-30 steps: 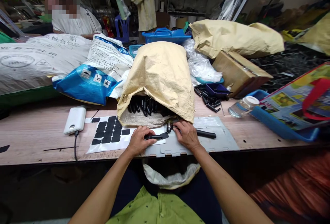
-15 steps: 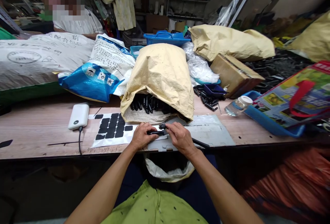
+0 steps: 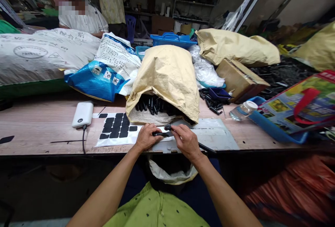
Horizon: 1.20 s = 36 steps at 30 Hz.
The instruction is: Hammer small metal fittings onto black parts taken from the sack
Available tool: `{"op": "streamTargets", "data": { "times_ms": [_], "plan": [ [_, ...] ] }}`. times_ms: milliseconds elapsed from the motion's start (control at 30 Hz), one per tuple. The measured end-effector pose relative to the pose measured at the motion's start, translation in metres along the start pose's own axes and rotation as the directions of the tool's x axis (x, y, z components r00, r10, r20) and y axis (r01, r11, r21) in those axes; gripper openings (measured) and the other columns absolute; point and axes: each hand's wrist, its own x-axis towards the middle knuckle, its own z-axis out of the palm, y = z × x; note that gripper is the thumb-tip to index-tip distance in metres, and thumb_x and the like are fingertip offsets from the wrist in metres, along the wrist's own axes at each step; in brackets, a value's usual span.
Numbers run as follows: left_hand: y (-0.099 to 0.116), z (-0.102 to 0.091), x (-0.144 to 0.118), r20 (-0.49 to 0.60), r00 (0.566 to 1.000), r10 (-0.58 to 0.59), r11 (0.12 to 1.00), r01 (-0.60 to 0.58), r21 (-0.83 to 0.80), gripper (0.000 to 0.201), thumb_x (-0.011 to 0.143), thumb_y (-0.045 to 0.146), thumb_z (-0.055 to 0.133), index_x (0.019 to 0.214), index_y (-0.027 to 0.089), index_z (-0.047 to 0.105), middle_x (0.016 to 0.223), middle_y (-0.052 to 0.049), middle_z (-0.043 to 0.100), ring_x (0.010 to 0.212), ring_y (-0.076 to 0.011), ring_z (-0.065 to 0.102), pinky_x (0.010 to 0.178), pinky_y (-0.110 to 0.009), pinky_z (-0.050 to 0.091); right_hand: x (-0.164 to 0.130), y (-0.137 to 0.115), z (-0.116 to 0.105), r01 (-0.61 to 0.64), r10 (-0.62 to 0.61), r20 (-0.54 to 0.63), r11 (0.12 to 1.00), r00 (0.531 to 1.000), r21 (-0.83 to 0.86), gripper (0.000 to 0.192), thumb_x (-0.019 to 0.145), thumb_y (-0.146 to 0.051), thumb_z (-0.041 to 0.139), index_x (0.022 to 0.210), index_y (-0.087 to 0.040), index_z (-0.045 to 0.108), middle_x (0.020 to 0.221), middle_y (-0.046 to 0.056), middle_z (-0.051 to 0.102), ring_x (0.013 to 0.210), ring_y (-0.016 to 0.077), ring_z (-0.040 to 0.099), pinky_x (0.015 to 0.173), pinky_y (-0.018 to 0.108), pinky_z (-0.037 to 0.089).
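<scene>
A: Both hands pinch the slim black handle part [image 3: 161, 134] at the counter's [image 3: 39, 129] near edge?

B: Yes: left hand [image 3: 146, 137] steadies its shaft, right hand [image 3: 186, 140] nips the round end. Best keep it level.

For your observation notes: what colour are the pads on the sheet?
Black pads on a white sheet; head view.

The left hand [image 3: 146, 137] and right hand [image 3: 185, 140] cover most of the small black part [image 3: 162, 133] between them, so its shape cannot be told. The paper sack [image 3: 167, 77] hides all but the tips of the black pieces [image 3: 151, 104] inside. The blue tray [image 3: 277, 129] runs off the right edge.
</scene>
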Motion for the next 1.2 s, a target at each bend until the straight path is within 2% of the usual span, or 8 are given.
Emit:
{"op": "streamTargets", "data": {
  "times_ms": [133,233,367,567,767,933,1100,1200],
  "plan": [
    [0.002,0.000,0.000,-0.010,1.000,-0.013,1.000,0.013,0.003,0.022,0.075,0.036,0.081,0.095,0.030,0.080,0.093,-0.001,0.070,0.095,-0.0225,0.057,0.086,-0.035,0.043,-0.005,0.003,-0.003,0.004,-0.005,0.057,1.000,0.998,0.008,0.026,0.103,-0.027,0.048,0.118,-0.024,0.069,0.092,0.006,0.067,0.090,0.0203,0.061,0.082,0.030,0.049],
    [0.005,-0.002,-0.001,-0.011,1.000,-0.013,1.000,0.014,0.004,0.021,0.075,0.036,0.081,0.095,0.029,0.079,0.093,-0.001,0.070,0.096,-0.0231,0.057,0.086,-0.035,0.043,-0.006,0.011,-0.004,-0.026,0.024,0.042,0.999,0.999,0.043,0.025,0.102,-0.027,0.048,0.117,-0.024,0.069,0.093,0.006,0.067,0.090,0.0200,0.062,0.082,0.030,0.050],
    [0.007,-0.004,-0.002,-0.001,1.000,0.001,1.000,-0.001,0.009,0.020,0.075,0.034,0.080,0.094,0.028,0.077,0.092,-0.001,0.070,0.096,-0.0234,0.057,0.086,-0.036,0.042,0.002,0.036,-0.007,-0.022,0.024,-0.025,0.997,0.999,0.069,0.026,0.102,-0.027,0.049,0.117,-0.024,0.069,0.097,0.006,0.068,0.095,0.0201,0.062,0.087,0.031,0.050],
    [0.006,-0.005,-0.001,0.004,1.000,0.012,1.000,-0.012,0.004,0.019,0.072,0.028,0.081,0.089,0.026,0.073,0.092,0.000,0.070,0.095,-0.0230,0.057,0.084,-0.035,0.042,0.007,0.072,0.002,0.043,-0.045,0.070,0.999,0.997,0.034,0.016,0.095,-0.021,0.059,0.105,-0.023,0.072,0.094,0.004,0.068,0.092,0.0201,0.060,0.085,0.032,0.048],
    [0.000,-0.003,-0.002,0.037,0.998,0.042,0.999,-0.042,0.005,0.020,0.081,0.038,0.075,0.094,0.024,0.069,0.096,-0.001,0.070,0.094,-0.0230,0.055,0.084,-0.035,0.041,0.002,0.077,0.014,0.010,-0.011,0.051,1.000,0.999,0.009,0.014,0.092,-0.023,0.064,0.105,-0.024,0.071,0.097,0.004,0.068,0.093,0.0206,0.059,0.085,0.032,0.044],
    [-0.002,-0.005,0.000,0.052,0.998,0.043,0.999,-0.043,0.006,0.024,0.094,0.044,0.060,0.101,0.023,0.068,0.100,-0.003,0.069,0.096,-0.0231,0.055,0.085,-0.036,0.040,0.001,0.077,0.015,-0.039,0.042,0.076,0.998,0.996,-0.041,0.015,0.090,-0.027,0.067,0.104,-0.024,0.072,0.099,0.005,0.068,0.092,0.0212,0.058,0.084,0.032,0.043],
    [0.027,-0.011,-0.023,0.033,0.997,0.074,0.995,-0.071,-0.074,0.028,0.100,0.044,0.048,0.111,0.021,0.062,0.105,-0.006,0.067,0.099,-0.0233,0.057,0.089,-0.036,0.042,0.001,0.077,0.015,-0.061,0.069,0.103,0.995,0.992,-0.079,0.017,0.090,-0.031,0.068,0.105,-0.024,0.072,0.100,0.005,0.067,0.091,0.0212,0.057,0.084,0.032,0.043],
    [0.057,0.000,-0.054,0.254,0.951,0.178,0.973,-0.132,-0.189,0.029,0.103,0.043,0.043,0.118,0.023,0.058,0.106,-0.004,0.068,0.094,-0.0191,0.061,0.085,-0.031,0.045,0.001,0.077,0.016,-0.065,0.073,0.106,0.995,0.992,-0.082,0.018,0.090,-0.031,0.068,0.105,-0.024,0.072,0.101,0.005,0.067,0.092,0.0213,0.057,0.084,0.033,0.043]
  ]
}}
